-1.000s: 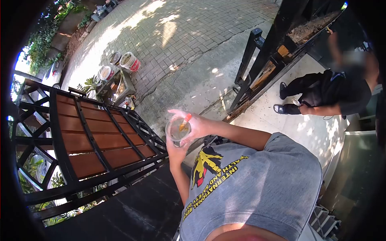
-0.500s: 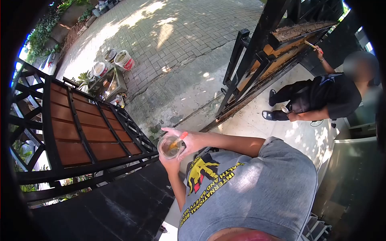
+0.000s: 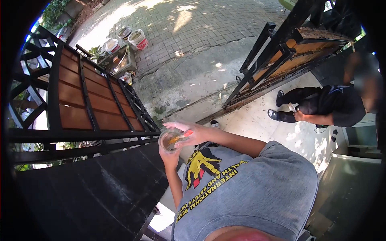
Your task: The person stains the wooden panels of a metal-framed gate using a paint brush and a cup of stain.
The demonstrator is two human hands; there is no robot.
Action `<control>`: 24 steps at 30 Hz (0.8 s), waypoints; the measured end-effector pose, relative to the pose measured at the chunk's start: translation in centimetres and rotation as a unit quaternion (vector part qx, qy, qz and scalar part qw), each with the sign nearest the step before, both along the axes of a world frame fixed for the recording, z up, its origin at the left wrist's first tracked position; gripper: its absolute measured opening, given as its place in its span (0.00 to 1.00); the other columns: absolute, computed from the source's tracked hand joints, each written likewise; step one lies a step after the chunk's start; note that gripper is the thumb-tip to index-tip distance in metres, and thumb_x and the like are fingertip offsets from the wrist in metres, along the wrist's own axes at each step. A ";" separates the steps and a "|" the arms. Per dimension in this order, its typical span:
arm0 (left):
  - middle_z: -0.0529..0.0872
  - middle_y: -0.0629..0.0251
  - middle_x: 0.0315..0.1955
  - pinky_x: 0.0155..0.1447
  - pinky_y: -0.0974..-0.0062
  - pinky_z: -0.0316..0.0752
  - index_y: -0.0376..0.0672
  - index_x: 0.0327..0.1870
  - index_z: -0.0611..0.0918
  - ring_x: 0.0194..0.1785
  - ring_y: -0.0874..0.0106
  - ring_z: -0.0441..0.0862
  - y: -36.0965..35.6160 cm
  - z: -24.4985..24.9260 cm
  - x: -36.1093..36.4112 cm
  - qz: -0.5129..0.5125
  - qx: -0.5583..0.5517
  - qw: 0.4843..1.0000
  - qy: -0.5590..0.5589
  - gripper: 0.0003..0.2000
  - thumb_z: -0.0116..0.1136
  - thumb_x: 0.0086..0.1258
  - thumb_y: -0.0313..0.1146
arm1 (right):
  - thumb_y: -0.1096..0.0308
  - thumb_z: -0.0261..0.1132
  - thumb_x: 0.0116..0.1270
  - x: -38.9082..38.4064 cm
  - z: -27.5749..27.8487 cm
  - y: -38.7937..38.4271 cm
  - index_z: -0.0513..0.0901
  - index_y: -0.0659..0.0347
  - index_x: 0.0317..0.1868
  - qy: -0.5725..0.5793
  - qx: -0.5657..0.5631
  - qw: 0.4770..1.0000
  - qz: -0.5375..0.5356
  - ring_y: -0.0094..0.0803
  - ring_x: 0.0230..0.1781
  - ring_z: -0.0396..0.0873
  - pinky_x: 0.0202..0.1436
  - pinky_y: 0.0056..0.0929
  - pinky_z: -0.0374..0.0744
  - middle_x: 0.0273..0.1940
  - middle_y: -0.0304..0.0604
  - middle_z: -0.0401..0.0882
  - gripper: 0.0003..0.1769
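Observation:
A clear cup (image 3: 164, 149) with a brownish liquid in it is held in front of my chest. My left hand (image 3: 170, 158) is closed around its lower side. At the rim, my right hand (image 3: 195, 135) curves round the right and far side, fingers stretched along the edge and thumb on the near side. A paintbrush (image 3: 188, 133) with a red-orange handle end leans in the cup against my right hand, its yellowish part inside. Whether the right fingers also pinch the brush is hard to see.
A black metal gate with brown panels (image 3: 73, 94) stands left; another gate leaf (image 3: 277, 64) angles in from the upper right. A person in black (image 3: 341, 105) is at the right, holding a small object. Paint buckets (image 3: 138, 40) stand on the paving by a low box.
My view has turned, so the gates and buckets sit further right. My right hand has shifted slightly over the cup. The other person's raised hand no longer shows against the gate.

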State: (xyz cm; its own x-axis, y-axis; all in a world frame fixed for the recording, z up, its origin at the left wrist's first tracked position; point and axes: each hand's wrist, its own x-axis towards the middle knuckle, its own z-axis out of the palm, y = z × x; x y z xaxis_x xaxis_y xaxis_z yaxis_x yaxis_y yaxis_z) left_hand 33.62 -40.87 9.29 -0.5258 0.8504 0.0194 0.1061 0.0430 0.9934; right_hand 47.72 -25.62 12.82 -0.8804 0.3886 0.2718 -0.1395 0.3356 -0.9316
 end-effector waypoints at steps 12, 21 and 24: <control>0.85 0.60 0.58 0.67 0.67 0.79 0.35 0.67 0.77 0.59 0.68 0.84 1.2 -0.2 0.4 0.019 0.003 1.000 0.010 0.38 0.85 0.54 0.28 | 0.48 0.78 0.66 0.8 -0.9 3.0 0.58 0.64 0.82 0.085 -0.014 0.996 0.009 0.42 0.61 0.78 0.64 0.44 0.79 0.67 0.54 0.74 0.55; 0.86 0.61 0.57 0.67 0.68 0.78 0.35 0.65 0.79 0.59 0.69 0.84 4.7 0.8 2.5 0.025 -0.020 0.999 0.000 0.36 0.84 0.52 0.27 | 0.47 0.78 0.66 3.9 -0.6 6.1 0.57 0.61 0.83 0.058 -0.044 0.997 0.013 0.39 0.61 0.78 0.61 0.41 0.81 0.66 0.51 0.74 0.56; 0.86 0.61 0.57 0.67 0.68 0.78 0.35 0.65 0.79 0.59 0.69 0.84 6.3 0.6 3.2 0.028 0.010 1.000 -0.006 0.36 0.84 0.53 0.27 | 0.48 0.77 0.67 4.7 -1.4 6.9 0.58 0.61 0.83 0.059 -0.072 0.995 0.016 0.42 0.63 0.77 0.61 0.41 0.82 0.67 0.52 0.74 0.54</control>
